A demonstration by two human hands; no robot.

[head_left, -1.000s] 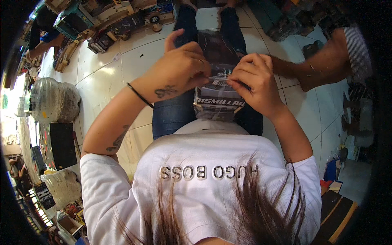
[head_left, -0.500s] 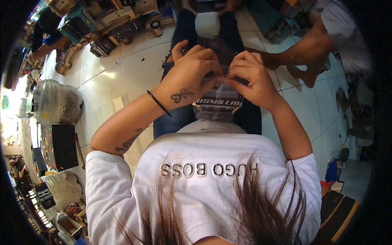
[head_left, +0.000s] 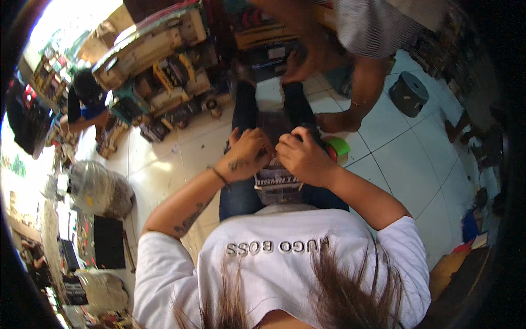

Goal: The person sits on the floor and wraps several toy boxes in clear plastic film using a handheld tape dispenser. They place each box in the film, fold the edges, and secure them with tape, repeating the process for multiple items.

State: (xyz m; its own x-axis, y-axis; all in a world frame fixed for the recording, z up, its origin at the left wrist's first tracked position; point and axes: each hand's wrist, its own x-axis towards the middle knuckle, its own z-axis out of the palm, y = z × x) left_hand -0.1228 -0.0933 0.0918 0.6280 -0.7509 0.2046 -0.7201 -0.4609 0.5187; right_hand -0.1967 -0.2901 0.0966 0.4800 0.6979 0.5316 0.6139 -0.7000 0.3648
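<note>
Across my lap lies a dark, box-like thing with pale lettering, wrapped in clear plastic. Over its far part, my left hand is closed, its curled fingertips gathered at the plastic. My right hand is closed beside it, knuckles up, fingers bent toward the same spot. The two hands nearly meet, and their fingertips are partly hidden and a little blurred. Next to my right wrist, by my leg, a roll of bright green tape shows.
A co-worker's bare leg and foot stand close at the far right, near a grey-blue stool. At the far left, another person bends beside wooden shelving. Large cloudy plastic containers stand on the left.
The view has tilted to show more of the far side, bringing the stool and green tape in. My right hand has turned knuckles up; both hands stay at the plastic.
</note>
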